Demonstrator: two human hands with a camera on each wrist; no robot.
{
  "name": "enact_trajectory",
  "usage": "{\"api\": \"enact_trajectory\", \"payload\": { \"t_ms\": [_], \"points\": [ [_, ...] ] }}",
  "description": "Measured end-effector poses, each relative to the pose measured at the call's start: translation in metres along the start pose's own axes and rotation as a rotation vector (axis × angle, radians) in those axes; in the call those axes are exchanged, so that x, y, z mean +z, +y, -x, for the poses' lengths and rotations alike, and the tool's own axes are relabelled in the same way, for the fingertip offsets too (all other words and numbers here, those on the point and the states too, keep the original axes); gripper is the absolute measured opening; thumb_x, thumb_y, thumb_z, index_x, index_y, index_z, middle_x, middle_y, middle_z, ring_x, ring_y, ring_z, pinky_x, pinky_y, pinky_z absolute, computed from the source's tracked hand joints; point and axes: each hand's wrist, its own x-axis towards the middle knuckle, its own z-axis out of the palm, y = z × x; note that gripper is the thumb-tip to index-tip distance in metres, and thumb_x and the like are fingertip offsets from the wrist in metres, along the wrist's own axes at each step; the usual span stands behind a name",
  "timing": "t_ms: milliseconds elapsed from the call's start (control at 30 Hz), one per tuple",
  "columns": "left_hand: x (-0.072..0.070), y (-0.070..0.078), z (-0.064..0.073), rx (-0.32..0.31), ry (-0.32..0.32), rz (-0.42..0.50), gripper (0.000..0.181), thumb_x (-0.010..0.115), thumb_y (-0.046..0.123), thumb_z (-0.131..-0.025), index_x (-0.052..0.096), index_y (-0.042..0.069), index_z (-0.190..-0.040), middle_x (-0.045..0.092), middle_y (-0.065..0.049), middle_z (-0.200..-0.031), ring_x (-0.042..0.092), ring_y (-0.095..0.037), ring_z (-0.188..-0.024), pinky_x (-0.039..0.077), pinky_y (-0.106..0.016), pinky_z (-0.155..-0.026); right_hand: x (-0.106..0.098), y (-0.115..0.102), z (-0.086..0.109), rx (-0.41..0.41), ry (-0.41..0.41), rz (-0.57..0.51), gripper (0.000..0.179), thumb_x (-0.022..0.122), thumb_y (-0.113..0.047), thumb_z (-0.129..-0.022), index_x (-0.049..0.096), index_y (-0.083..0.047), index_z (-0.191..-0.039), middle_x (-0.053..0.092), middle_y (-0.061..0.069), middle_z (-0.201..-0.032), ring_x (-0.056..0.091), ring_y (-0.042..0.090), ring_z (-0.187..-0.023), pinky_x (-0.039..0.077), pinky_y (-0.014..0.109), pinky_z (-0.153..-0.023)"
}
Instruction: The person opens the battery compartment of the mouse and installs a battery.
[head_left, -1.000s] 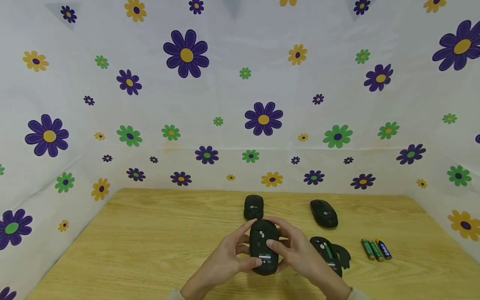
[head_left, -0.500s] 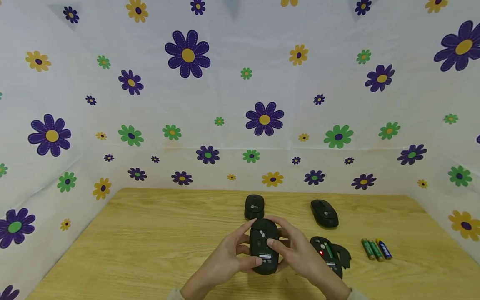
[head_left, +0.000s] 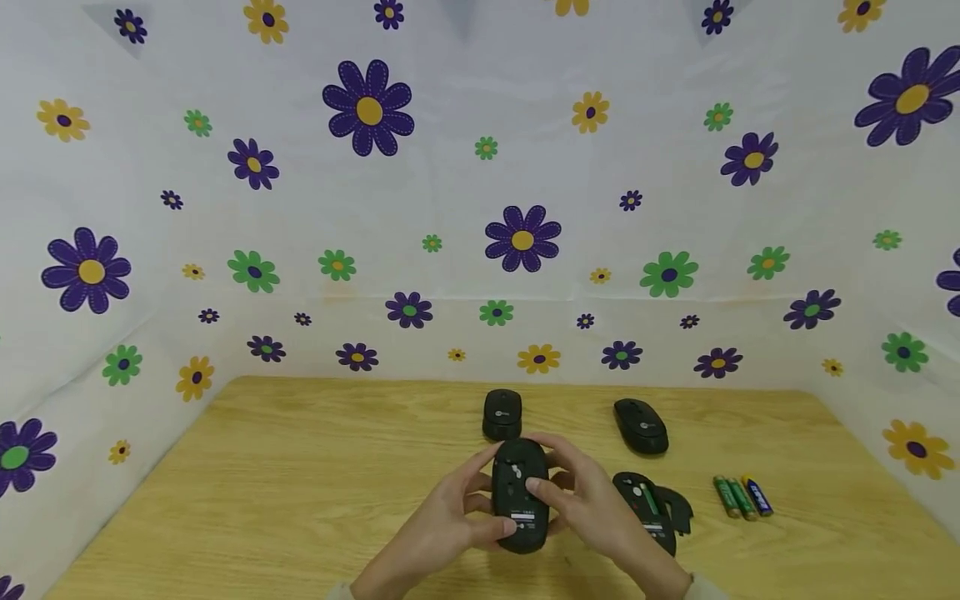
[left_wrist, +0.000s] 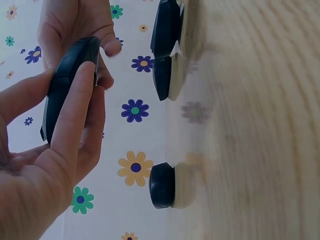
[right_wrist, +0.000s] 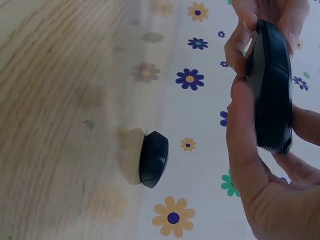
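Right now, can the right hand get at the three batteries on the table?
Probably not without letting go: the right hand grips a black mouse. Otherwise, the batteries look reachable, lying uncovered right of the opened mouse.

From the head view, unseen top of the held mouse; on its underside, print too small to read. Behind the held mouse, some hidden fingertips of the left hand. To its right, behind the right forearm, a partly covered, opened mouse; farther right, unreadable lettering on batteries. Below it, cut-off sleeves. In the right-wrist view, a blurred thumb against it.
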Motion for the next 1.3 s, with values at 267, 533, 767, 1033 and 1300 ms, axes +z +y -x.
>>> {"api": "enact_trajectory", "payload": {
  "t_ms": [267,533,767,1033,1300],
  "points": [
    [-0.004,-0.002,0.004,0.005,-0.005,-0.012,0.084,0.072,-0.005,-0.087,0.034,0.015,-0.159,0.06,-0.015,-0.115,0.065,-0.026,-0.098,0.063,-0.043,-0.076,0.006,-0.002,-0.003,-0.03,0.134,0.135,0.041,0.073,0.002,-0.09,0.061,0.004,-0.13,0.062,0.016,-0.117,0.063,0.025,-0.093,0.06,0.033,-0.068],
    [-0.005,-0.001,0.002,0.001,-0.01,-0.006,0.085,0.071,-0.006,-0.088,0.031,0.014,-0.16,0.059,-0.015,-0.117,0.065,-0.027,-0.101,0.063,-0.045,-0.078,0.006,-0.005,-0.006,-0.005,0.201,0.159,0.037,0.076,0.003,-0.088,0.067,-0.001,-0.123,0.066,0.008,-0.118,0.062,0.024,-0.101,0.058,0.039,-0.08],
    [-0.005,-0.005,0.002,-0.015,-0.019,0.003,0.086,0.071,-0.006,-0.087,0.03,0.011,-0.16,0.061,-0.014,-0.114,0.065,-0.025,-0.099,0.063,-0.043,-0.076,0.004,-0.01,-0.009,-0.025,0.28,0.15,0.025,0.07,0.006,-0.091,0.07,0.0,-0.115,0.069,0.007,-0.102,0.064,0.021,-0.094,0.059,0.033,-0.079],
    [-0.005,-0.006,0.002,-0.01,-0.009,0.012,0.085,0.07,-0.008,-0.086,0.032,0.011,-0.159,0.061,-0.015,-0.114,0.066,-0.026,-0.099,0.063,-0.044,-0.076,-0.01,-0.012,-0.012,-0.071,0.302,0.063,0.022,0.062,0.011,-0.095,0.066,0.011,-0.116,0.066,0.011,-0.085,0.066,0.019,-0.072,0.061,0.028,-0.069],
    [-0.01,-0.009,0.006,-0.004,0.004,0.009,0.085,0.07,-0.009,-0.086,0.033,0.013,-0.159,0.061,-0.016,-0.116,0.066,-0.027,-0.101,0.063,-0.046,-0.076,-0.02,-0.008,-0.01,-0.057,0.246,0.074,0.026,0.061,0.011,-0.095,0.062,0.013,-0.121,0.063,0.011,-0.081,0.066,0.019,-0.068,0.062,0.033,-0.067]
  ]
}}
